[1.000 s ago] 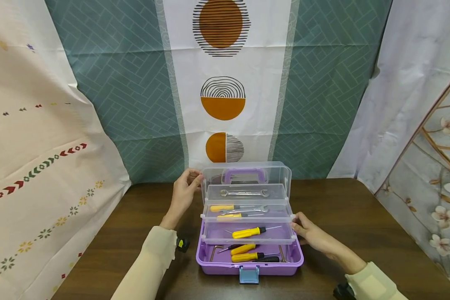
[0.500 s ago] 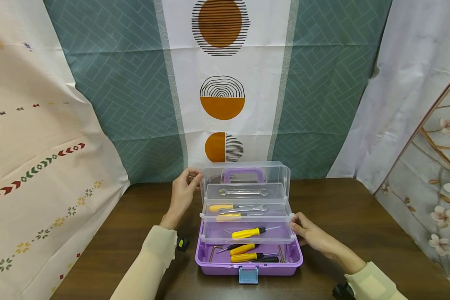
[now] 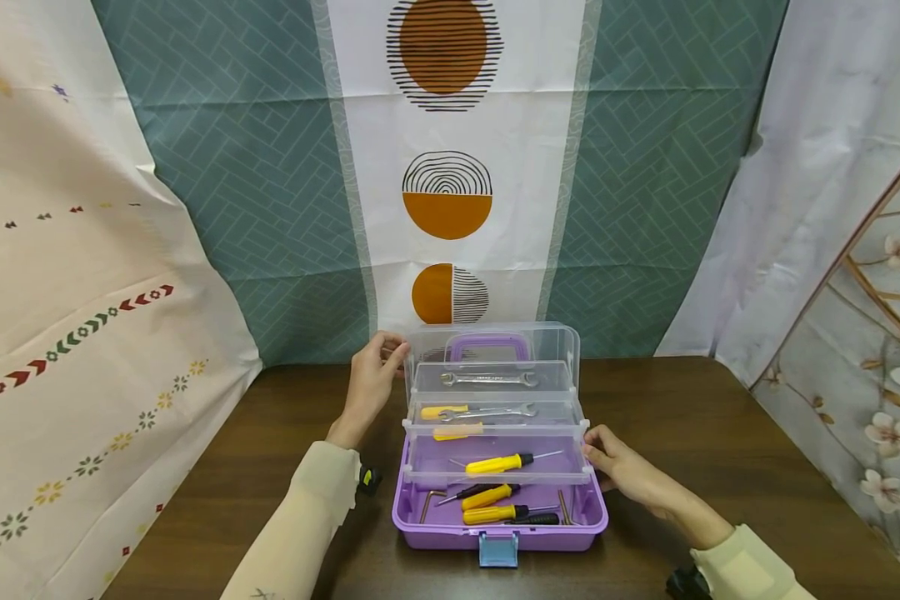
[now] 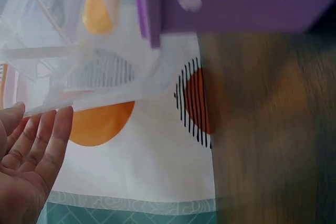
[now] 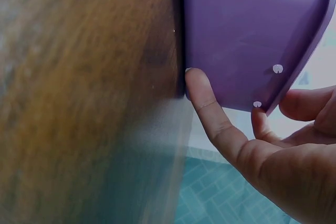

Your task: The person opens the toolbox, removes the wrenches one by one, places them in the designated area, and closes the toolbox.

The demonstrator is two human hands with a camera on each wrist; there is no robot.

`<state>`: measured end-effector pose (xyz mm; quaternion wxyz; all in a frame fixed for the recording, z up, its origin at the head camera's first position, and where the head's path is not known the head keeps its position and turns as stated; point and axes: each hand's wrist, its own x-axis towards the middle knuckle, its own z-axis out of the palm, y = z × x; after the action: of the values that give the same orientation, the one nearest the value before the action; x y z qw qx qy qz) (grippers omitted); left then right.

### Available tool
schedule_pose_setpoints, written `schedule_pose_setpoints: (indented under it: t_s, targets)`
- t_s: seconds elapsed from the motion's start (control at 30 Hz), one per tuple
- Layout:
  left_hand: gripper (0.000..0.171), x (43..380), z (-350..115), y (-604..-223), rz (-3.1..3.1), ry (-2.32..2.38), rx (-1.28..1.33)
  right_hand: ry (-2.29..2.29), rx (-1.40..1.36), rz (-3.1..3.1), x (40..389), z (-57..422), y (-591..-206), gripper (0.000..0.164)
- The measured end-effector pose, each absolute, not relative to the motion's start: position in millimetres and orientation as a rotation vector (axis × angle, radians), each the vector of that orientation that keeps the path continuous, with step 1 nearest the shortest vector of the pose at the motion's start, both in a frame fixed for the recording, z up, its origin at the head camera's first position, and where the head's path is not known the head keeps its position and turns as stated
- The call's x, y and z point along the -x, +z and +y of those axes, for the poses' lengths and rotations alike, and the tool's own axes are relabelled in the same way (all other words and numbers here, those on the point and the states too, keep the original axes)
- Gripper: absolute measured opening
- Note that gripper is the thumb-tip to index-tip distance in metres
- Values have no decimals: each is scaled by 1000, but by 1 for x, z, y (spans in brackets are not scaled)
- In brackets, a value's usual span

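Observation:
A purple toolbox [image 3: 427, 539] stands on the table with its clear lid [image 3: 555, 342] raised and its stepped clear trays spread. My left hand [image 3: 372, 379] pinches the left edge of the lid between thumb and fingers, as the left wrist view also shows. At the box's right rear corner, my right hand [image 3: 630, 475] grips the purple wall, one finger low against its side. Wrenches [image 3: 487, 379] and yellow screwdrivers [image 3: 492, 464] lie in the trays. More screwdrivers and brass-coloured hex keys [image 3: 429, 506] lie in the base.
A blue latch [image 3: 498, 550] hangs at the box's front. The dark wooden table [image 3: 270, 467] extends around it. Patterned cloths [image 3: 270, 208] hang behind and on both sides.
My left hand has moved slightly away from me with the lid, and the trays have shifted a little back and up. My right hand stays at the box's corner.

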<state>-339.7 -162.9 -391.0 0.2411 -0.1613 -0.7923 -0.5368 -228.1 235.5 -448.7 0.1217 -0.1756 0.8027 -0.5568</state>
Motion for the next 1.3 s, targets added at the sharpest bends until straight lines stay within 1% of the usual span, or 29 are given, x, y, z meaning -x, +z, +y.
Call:
schedule_pose_setpoints:
  t_s: [0.23,0.6,0.83,1.03,1.3]
  targets:
    - [14,347,-164,-392,-2218,-1370,474,-1587,492,2385,228,235,-448,21]
    - [12,347,-163,-390,-2232,-1354,435,-1657,518,2320,228,235,-450,21]
    - [17,355,-161,-394,-2235,-1466,404,-1653,479,2344,228,234,-450,22]
    - [18,358,-163,-397,-2299,-1407,378,-1660,501,2336,228,234,-451,22]
    - [27,358,-163,-400,-2342,-1536,359,-1671,511,2320,227,234,-449,22]
